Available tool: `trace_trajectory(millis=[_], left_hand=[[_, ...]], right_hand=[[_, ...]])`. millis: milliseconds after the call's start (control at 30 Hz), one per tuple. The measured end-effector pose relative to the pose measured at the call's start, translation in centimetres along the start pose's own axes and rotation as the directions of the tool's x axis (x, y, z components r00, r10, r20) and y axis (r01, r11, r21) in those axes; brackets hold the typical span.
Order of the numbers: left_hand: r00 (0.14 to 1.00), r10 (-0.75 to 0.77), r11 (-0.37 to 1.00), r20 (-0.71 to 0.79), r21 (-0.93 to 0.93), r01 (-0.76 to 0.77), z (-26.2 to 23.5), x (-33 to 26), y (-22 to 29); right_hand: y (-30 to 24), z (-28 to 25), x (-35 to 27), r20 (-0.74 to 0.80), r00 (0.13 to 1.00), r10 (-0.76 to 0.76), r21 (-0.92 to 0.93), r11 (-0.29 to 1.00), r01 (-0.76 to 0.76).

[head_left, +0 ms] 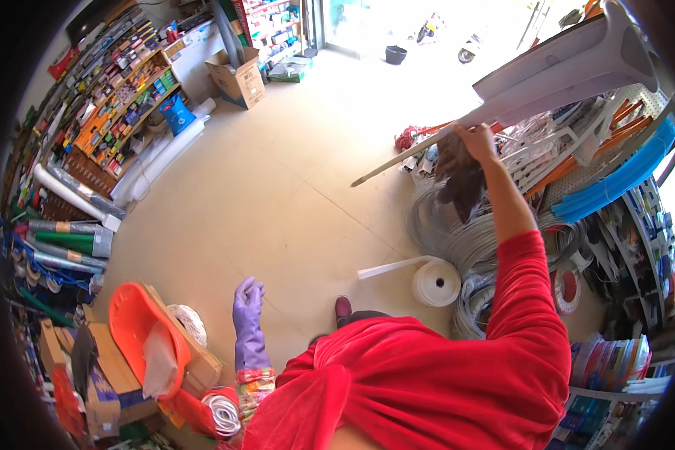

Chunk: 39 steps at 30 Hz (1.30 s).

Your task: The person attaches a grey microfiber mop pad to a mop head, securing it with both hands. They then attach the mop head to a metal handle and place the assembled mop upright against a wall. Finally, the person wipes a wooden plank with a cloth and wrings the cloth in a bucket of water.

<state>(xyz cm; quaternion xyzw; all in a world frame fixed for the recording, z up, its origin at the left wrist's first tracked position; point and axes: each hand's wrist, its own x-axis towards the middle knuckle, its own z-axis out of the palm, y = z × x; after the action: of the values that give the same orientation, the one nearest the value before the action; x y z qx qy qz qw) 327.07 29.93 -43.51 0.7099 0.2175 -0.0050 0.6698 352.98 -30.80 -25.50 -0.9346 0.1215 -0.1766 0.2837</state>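
Note:
My right hand (476, 141) is bare and reaches far out to the right, its fingers closed. A dark brown, limp cloth (461, 180) hangs below the fingers, over coils of wire. Right by the fingertips passes a long pale stick (397, 161), slanting down to the left; whether the hand also touches it I cannot tell. Beyond the hand is a large white plastic piece (570, 67), perhaps part of a chair. My left hand (249, 304), in a purple rubber glove, hangs low over the floor with fingers extended, holding nothing.
Coils of grey wire (465, 240) and a white roll of strap (436, 283) lie on the right. At the lower left stand an orange plastic basin (139, 322) and cardboard boxes. Packed shelves (120, 112) line the left wall; a carton (236, 79) stands farther back.

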Motion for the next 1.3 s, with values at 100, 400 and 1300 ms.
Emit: trace_trajectory(millis=[100, 400, 1300], left_hand=[[0.998, -0.069, 0.997, 0.011, 0.034, 0.069, -0.2, 5.2, 0.5], [0.987, -0.162, 0.964, 0.024, 0.218, 0.153, -0.6, 28.3, 5.7], [0.579, -0.048, 0.966, 0.814, 0.185, -0.180, 55.7, 66.9, 25.4]], right_hand=[[3.4, -0.3, 5.8, -0.070, 0.995, 0.064, 0.026, 0.998, -0.062], [4.3, -5.2, 17.5, -0.218, 0.976, 0.012, -0.261, 0.963, -0.070], [12.3, -13.7, 31.9, -0.439, 0.719, 0.540, -0.187, 0.727, -0.660]])
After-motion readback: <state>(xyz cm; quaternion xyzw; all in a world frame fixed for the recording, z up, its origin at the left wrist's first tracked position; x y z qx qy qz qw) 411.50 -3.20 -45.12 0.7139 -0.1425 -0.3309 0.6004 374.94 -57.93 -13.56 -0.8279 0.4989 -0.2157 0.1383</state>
